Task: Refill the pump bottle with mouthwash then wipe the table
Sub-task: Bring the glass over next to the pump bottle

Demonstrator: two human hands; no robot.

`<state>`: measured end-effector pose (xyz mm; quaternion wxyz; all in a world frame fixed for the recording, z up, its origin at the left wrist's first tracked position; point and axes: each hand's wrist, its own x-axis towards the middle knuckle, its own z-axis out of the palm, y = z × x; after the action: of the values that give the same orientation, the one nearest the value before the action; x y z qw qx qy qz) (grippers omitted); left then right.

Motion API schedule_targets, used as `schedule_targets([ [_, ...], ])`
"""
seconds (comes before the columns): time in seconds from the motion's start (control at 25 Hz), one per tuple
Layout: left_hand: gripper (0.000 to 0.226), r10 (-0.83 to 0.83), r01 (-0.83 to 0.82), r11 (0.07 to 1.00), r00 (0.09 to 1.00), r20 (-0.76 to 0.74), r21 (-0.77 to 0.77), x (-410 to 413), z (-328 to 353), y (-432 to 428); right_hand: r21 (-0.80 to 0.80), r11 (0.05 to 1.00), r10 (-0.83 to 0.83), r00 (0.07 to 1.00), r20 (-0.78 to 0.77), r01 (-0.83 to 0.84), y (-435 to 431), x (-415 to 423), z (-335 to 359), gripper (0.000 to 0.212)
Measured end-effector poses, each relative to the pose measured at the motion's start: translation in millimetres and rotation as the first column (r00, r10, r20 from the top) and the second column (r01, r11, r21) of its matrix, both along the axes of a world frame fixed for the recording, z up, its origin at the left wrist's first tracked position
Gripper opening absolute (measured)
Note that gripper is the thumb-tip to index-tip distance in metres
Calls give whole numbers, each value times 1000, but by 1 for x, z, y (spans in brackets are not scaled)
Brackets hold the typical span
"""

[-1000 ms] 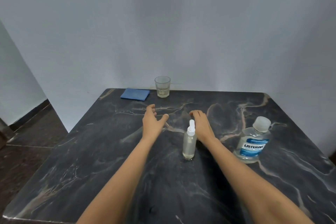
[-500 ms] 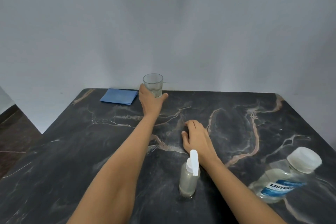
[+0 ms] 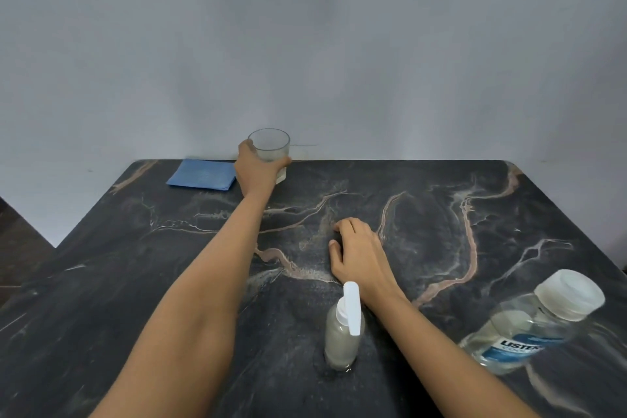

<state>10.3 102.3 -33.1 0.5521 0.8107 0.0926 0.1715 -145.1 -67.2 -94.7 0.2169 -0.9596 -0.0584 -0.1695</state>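
Beyond the pump bottle [image 3: 343, 329], at the table's [image 3: 441, 214] far edge, the left hand [image 3: 258, 169] has now wrapped its fingers around the glass [image 3: 269, 149], the right hand [image 3: 356, 253] resting loosely curled and empty, the mouthwash bottle [image 3: 532, 322] untouched beside, so refilling hasn't begun.

The only readable text is on the clear plastic mouthwash bottle with a white cap [image 3: 532, 322], lying near the right edge of the dark marble table [image 3: 441, 214]. Its blue-and-white label shows "LISTE", the remaining letters cut off by the bottle's curve. Smaller print beneath is too blurred to read.
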Motion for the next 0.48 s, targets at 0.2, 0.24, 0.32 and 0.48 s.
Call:
schedule_targets([
  [0.2, 76, -51, 49, 998, 997, 52, 31, -72, 19, 31, 51, 999, 7, 999, -47, -5, -1, -4, 6, 19],
  [0.24, 72, -55, 52, 998, 997, 63, 34, -91, 21, 39, 51, 999, 8, 998, -59, -5, -1, -5, 6, 20],
  [0.32, 69, -60, 59, 998, 996, 66, 19, -133, 24, 53, 72, 997, 27, 996, -83, -21, 0, -10, 10, 20],
  [0.48, 76, -62, 62, 998, 997, 46, -5, -212, 19, 74, 505, 863, 26, 995, -98, 27, -5, -28, 21, 20],
])
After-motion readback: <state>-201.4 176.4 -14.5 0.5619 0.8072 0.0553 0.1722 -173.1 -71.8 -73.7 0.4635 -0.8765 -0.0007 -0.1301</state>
